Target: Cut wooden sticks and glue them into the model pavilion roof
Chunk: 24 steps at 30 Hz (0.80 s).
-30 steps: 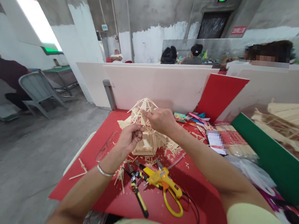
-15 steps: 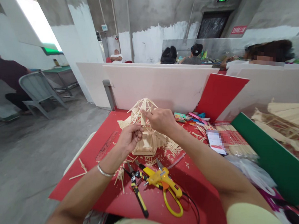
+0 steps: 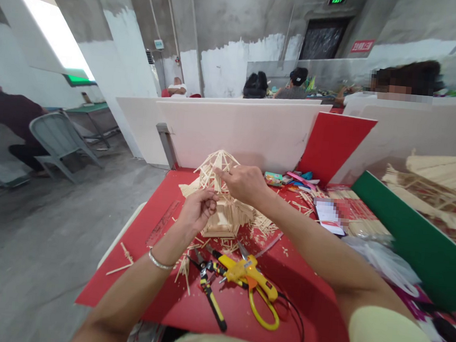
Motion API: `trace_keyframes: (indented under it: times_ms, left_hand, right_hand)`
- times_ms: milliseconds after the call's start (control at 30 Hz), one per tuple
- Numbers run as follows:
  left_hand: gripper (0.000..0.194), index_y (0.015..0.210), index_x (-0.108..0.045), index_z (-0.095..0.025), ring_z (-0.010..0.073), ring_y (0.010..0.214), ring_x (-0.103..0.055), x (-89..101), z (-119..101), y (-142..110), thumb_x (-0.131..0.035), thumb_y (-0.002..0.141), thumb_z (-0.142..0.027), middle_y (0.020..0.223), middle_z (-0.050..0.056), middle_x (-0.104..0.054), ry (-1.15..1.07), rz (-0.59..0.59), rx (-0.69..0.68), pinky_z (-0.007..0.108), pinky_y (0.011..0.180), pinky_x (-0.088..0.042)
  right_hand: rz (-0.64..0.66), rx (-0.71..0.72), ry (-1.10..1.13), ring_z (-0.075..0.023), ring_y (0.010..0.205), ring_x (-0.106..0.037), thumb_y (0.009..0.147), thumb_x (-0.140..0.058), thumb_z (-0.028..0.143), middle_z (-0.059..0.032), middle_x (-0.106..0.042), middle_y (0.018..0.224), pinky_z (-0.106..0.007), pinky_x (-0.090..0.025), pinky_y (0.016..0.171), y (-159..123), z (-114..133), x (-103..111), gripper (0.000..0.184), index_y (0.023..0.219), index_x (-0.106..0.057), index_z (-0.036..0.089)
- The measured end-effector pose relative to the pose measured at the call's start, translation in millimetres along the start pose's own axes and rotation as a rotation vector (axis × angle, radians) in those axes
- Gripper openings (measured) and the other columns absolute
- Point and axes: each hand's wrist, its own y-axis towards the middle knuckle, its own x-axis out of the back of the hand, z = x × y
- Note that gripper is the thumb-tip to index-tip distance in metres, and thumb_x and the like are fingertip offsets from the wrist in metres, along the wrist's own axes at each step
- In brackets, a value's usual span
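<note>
A small pavilion model of thin wooden sticks (image 3: 223, 221) stands on the red table (image 3: 150, 286), with an open frame roof at its top. My right hand (image 3: 246, 184) is at the right side of that roof, its index finger and thumb against the sticks; whether a separate stick is pinched there is too small to make out. Lower and to the left, my left hand (image 3: 199, 209) has its fingers curled, with thumb and fingertip pressed together at the model's middle. What lies between those fingertips is too small to name.
Near the front lie a yellow glue gun (image 3: 249, 274) with a black cord, yellow-handled scissors (image 3: 265, 312) and black-and-yellow pliers (image 3: 211, 294). Loose sticks (image 3: 265, 225) and a clear ruler (image 3: 163, 223) flank the model. White boards (image 3: 239, 129) stand behind; a green board (image 3: 413, 246) is at right.
</note>
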Motion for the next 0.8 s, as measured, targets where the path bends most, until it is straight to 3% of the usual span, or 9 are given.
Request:
trace_keyframes:
  times_ms: [300, 533, 633, 700, 800]
  left_hand:
    - [0.013, 0.081, -0.064, -0.009, 0.005, 0.043, -0.054, -3.5, -4, -5, -0.063, 0.069, -0.005, 0.062, 0.002, -0.067, 0.002, -0.008, 0.014, 0.013, 0.04, -0.045]
    - [0.022, 0.092, -0.067, -0.006, 0.0056, 0.045, -0.056, -6.7, -12, -33, -0.06, 0.071, -0.003, 0.071, 0.005, -0.07, 0.086, -0.013, 0.02, 0.015, 0.043, -0.049]
    - [0.024, 0.098, -0.068, -0.009, 0.0074, 0.044, -0.055, 3.3, -10, -56, -0.065, 0.074, -0.011, 0.07, 0.003, -0.067, 0.175, -0.001, -0.082, 0.018, 0.041, -0.047]
    - [0.022, 0.097, -0.069, -0.012, 0.009, 0.047, -0.056, 10.2, -7, -71, -0.07, 0.077, -0.02, 0.068, 0.001, -0.065, 0.247, -0.031, -0.224, 0.019, 0.041, -0.045]
    - [0.029, 0.1, -0.072, -0.017, 0.0149, 0.072, -0.066, 12.9, -1, -93, -0.077, 0.072, -0.023, 0.086, 0.005, -0.069, 0.421, -0.041, -0.472, 0.022, 0.06, -0.052]
  right_hand:
    - [-0.021, 0.012, -0.037, -0.0157, 0.075, -0.054, 0.095, -0.036, 0.016, -0.0088, -0.069, 0.092, -0.028, -0.028, 0.06, -6, 1, 8, 0.05, 0.145, -0.038, 0.024]
    - [-0.031, 0.063, -0.062, -0.0178, 0.079, -0.055, 0.096, -0.038, 0.019, -0.0089, -0.068, 0.088, -0.03, -0.025, 0.057, -26, 16, 31, 0.034, 0.125, -0.056, 0.019]
    - [-0.006, 0.106, -0.045, -0.0178, 0.075, -0.054, 0.094, -0.039, 0.016, -0.0098, -0.068, 0.085, -0.03, -0.026, 0.057, -41, 29, 44, 0.028, 0.108, -0.063, 0.015]
    - [0.038, 0.178, -0.012, -0.0174, 0.072, -0.054, 0.091, -0.041, 0.014, -0.0098, -0.067, 0.082, -0.029, -0.028, 0.056, -50, 41, 53, 0.025, 0.1, -0.065, 0.014]
    - [0.148, 0.297, 0.056, -0.0166, 0.068, -0.055, 0.087, -0.045, 0.009, -0.0093, -0.067, 0.075, -0.028, -0.033, 0.057, -58, 66, 62, 0.023, 0.089, -0.067, 0.014]
